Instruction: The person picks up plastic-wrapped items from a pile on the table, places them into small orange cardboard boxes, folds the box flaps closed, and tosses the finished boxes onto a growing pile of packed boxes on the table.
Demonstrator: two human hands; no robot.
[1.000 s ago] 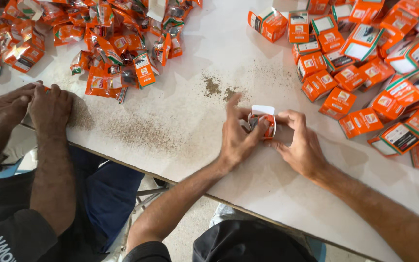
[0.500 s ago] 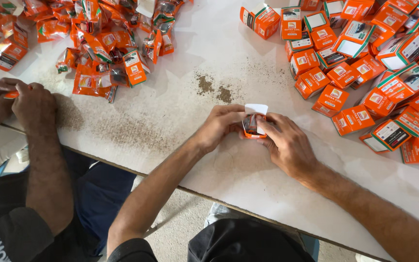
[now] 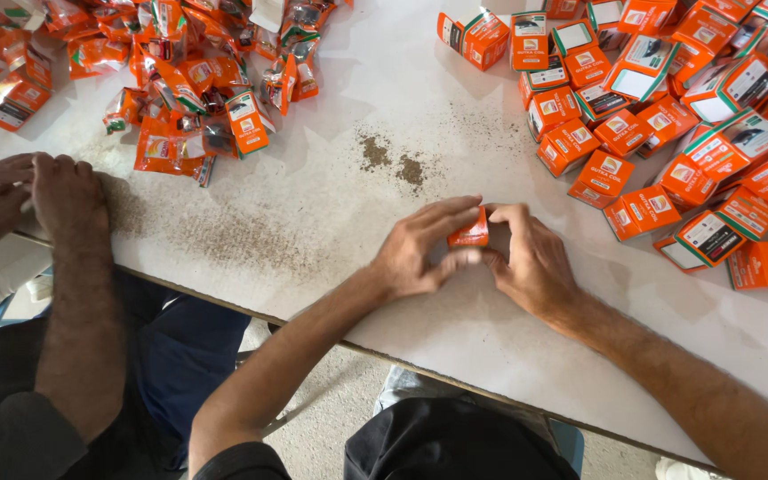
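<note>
My fingers cover most of the small orange box (image 3: 470, 235) I hold, so only its top face and one edge show; I cannot make out its flaps. My left hand (image 3: 420, 249) wraps it from the left, fingers lying over the top, and my right hand (image 3: 531, 258) presses in from the right with the thumb against the box's side. Both grips are narrow, closed on the box, which sits between them, low over the white table (image 3: 331, 204) near its front edge.

The box pile (image 3: 668, 98) fills the table's far right corner: squat orange cartons with green-edged white panels, some lying flat, some tipped, several cut off by the picture's top and right borders. The print on them is too small to tell apart. At the far left corner lies a heap of pouches (image 3: 162, 80), crumpled orange and foil packets, also cut off at the top. Between the heaps, just beyond my hands, dark powder (image 3: 393, 160) stains the table in two blotches, with finer specks scattered toward the left.

At the table's left edge another person's hands (image 3: 37, 191) rest together; whatever they hold is hidden. Their dark sleeve is cut off at the bottom left.
</note>
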